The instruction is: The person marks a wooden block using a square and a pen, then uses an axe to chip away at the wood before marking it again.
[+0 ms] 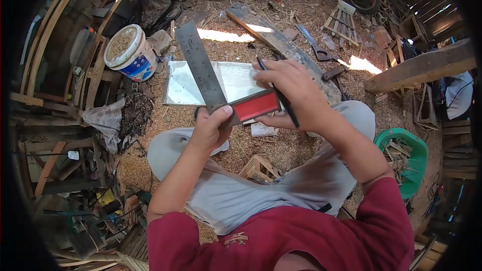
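Maroon shirt (291,228) | carpenter's square (213,93) between both hands (209,129) | left grips corner

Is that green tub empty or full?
Partly filled: the green tub has wood scraps inside, with bare green wall showing beside them.

Try-square handle (257,106) — red, dark-edged; blade (199,65) — grey with dark markings.

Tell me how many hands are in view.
2: the left hand, near centre, gripping the metal square; the right hand, farther right, holding a thin black stick.
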Demonstrator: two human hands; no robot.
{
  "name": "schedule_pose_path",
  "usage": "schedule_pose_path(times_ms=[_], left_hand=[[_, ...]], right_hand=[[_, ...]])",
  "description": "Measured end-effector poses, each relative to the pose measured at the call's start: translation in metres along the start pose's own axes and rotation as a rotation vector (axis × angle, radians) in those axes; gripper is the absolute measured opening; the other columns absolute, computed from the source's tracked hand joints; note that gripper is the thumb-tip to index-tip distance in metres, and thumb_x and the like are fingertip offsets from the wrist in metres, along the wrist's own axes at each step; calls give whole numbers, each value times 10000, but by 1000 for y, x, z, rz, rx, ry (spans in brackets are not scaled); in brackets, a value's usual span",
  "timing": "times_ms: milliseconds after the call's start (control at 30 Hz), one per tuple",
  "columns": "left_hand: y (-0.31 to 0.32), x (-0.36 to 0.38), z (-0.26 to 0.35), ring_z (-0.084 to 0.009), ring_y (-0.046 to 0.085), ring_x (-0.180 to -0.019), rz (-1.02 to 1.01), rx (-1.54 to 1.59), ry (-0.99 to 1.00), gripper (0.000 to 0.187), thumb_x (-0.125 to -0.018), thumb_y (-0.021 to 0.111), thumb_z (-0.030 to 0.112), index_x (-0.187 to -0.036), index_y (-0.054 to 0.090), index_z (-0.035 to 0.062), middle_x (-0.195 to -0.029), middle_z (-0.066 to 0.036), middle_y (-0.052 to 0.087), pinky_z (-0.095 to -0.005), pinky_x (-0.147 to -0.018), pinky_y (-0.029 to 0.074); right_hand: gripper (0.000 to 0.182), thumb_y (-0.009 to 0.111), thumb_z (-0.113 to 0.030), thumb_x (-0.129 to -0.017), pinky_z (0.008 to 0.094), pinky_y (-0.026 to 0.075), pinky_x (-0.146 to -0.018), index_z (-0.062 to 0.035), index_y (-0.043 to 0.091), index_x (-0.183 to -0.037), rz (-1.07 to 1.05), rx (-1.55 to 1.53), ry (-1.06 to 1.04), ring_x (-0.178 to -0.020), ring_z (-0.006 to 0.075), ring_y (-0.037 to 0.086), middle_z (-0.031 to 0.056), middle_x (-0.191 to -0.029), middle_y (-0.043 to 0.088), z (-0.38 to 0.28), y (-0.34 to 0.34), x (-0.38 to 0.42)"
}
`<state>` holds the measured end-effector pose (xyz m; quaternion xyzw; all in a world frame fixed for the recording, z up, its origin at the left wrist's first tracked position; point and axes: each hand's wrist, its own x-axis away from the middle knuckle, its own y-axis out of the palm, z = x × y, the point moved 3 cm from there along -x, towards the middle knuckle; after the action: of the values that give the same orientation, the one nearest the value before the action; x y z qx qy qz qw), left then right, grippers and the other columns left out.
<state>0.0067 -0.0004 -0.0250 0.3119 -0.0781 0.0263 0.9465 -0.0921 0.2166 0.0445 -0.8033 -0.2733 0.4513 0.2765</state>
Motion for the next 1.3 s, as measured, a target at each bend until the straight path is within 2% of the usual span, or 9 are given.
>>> schedule_pose_path(times_ms=[133,233,267,333,533,667,767,1067,1300], left_hand=[[-14,-3,-6,-268,714,-1221,55,-45,-53,484,-984,673,209,-1414,588,3,-1305,-154,721,-435,-1033,581],[-20,-9,-11,-303,702,-1260,-85,389,-69,488,-1041,587,281,-1443,581,4,-1366,-139,709,-467,-1108,548],[-20,-9,-12,-302,705,-1255,-65,399,-57,496,-1040,568,300,-1444,584,13,-1363,-133,713,-469,-1109,547],[-18,-10,-14,-299,711,-1245,-22,419,-36,513,-1039,531,337,-1446,589,31,-1356,-120,722,-473,-1109,546],[-27,-8,-13,-298,718,-1224,-51,404,-23,478,-997,550,308,-1392,620,48,-1319,-126,732,-502,-1102,556],[-17,-5,-6,-303,734,-1155,76,332,-25,474,-973,570,351,-1321,664,45,-1252,-128,751,-481,-1067,564],[-15,-4,-2,-303,734,-1156,-8,400,-32,469,-978,569,342,-1316,667,31,-1233,-125,755,-481,-1084,547],[-6,-1,1,-260,741,-1117,25,331,7,352,-996,572,272,-1216,698,28,-1157,-110,772,-439,-1091,531],[-11,-3,1,-253,739,-1122,-1,356,36,373,-1008,569,278,-1262,679,27,-1176,-105,767,-426,-1067,546]], right_hand=[[564,926,-284,-726,496,475,-1048,-95,696,-1205,16,43,-62,-1141,346,659,121,-1162,684,-9,2,-3],[493,925,-278,-722,477,483,-994,-101,718,-1134,5,46,-61,-1061,319,654,88,-1067,668,-9,2,-4],[476,924,-281,-721,472,484,-976,-104,724,-1115,5,42,-53,-1037,312,650,78,-1038,661,-9,2,-4],[459,921,-286,-729,466,482,-952,-108,731,-1107,-33,6,-68,-1020,308,646,76,-1034,657,-9,2,-3],[421,903,-298,-759,447,480,-922,-130,755,-1116,-71,-94,-127,-1001,291,635,66,-1037,647,-9,5,-1],[410,892,-297,-780,439,480,-915,-140,765,-1137,-67,-110,-80,-1003,288,630,63,-1066,650,-13,10,1],[394,887,-304,-797,440,476,-921,-148,770,-1140,-55,-94,-67,-1006,285,629,62,-1085,654,-13,11,1],[327,869,-316,-836,426,458,-949,-201,781,-1129,-52,-27,-120,-1021,254,631,40,-1152,676,-14,17,2],[385,927,-288,-780,436,437,-934,-182,817,-1133,-20,-10,-127,-984,263,628,47,-1151,697,-13,16,3]])
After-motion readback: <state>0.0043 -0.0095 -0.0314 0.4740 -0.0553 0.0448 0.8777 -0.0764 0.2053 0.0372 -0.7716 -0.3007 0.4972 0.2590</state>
